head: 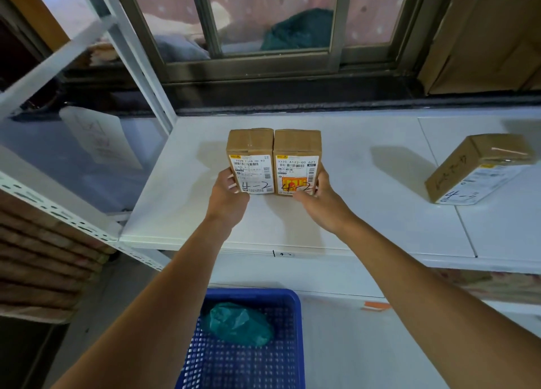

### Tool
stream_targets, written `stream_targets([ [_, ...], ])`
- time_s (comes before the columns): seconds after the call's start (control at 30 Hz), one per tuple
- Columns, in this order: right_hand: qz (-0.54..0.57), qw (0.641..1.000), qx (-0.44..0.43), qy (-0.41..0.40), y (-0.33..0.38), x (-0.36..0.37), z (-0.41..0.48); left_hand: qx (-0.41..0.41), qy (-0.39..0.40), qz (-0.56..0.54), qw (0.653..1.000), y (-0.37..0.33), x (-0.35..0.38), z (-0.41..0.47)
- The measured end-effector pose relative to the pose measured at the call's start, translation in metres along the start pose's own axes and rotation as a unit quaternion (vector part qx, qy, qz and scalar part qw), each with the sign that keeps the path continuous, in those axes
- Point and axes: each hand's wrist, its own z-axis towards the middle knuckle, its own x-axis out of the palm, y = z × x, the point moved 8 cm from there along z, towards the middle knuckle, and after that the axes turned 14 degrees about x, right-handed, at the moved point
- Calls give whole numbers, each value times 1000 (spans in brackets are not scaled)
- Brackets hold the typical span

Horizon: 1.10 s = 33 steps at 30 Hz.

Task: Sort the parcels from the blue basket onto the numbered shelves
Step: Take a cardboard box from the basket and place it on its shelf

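On the shelf [366, 213] the left parcel [250, 154] touches the right parcel [297, 151], a third parcel [474, 169] well right, basket [251, 295] in front.

Left parcel: left brown cardboard box [250, 154], white shipping label handwritten "4-2", on the white shelf board [366, 218], side touching its neighbour.
Right parcel: right brown cardboard box [297, 151], same size, label marked "4-2".
Far parcel: third brown cardboard box [456, 172], well apart at right, angled.
Basket: blue perforated plastic basket [288, 344], below the shelf front.
Basket content: teal plastic-bag parcel [238, 324], crumpled.
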Motion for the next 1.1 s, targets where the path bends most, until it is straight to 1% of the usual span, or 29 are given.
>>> stream_targets([
  [0.07, 0, 1000, 17, -8, -2, 0, 3, -10, 7, -1, 1000, 6, 0, -2],
  [0.23, -4, 997, 63, -35, -9, -5, 7, -34, 60, 31, 997, 14, 4, -11],
  [0.33, -15, 995, 86, -50, -13, -10, 1, -65, 82, 34, 994, 12, 0, -15],
  [0.37, -18, 994, 85, -66, -14, -13, -3, -74, 81, 33, 993, 12, -4, -16],
  [0.4, -19, 992, 75, -102, -13, -19, -11, -79, 74, 32, 994, 11, -10, -19],
  [0.43, -14, 986, 56, -155, -11, -27, -21, -82, 60, 27, 994, 10, -18, -22],
  [0.5, 10, 964, -2, -265, -7, -39, -46, -80, 29, 4, 996, 7, -36, -33],
  [0.53, 20, 955, -32, -296, -6, -39, -57, -72, 18, -11, 997, 6, -45, -43],
  [0.57, 26, 950, -59, -307, -7, -35, -67, -64, 11, -22, 998, 4, -54, -54],
  [0.7, 22, 953, -142, -266, -14, 5, -90, -43, 9, -19, 999, 27, -86, -102],
  [0.83, -38, 963, -173, -203, -45, 68, -96, -71, -5, -39, 997, 91, -106, -144],
  [0.97, -100, 974, -144, -143, -110, 130, -85, -135, -19, -72, 988, 177, -110, -181],
  [1.1, -191, 976, -85, -68, -200, 190, -63, -203, -27, -60, 977, 279, -105, -221],
])
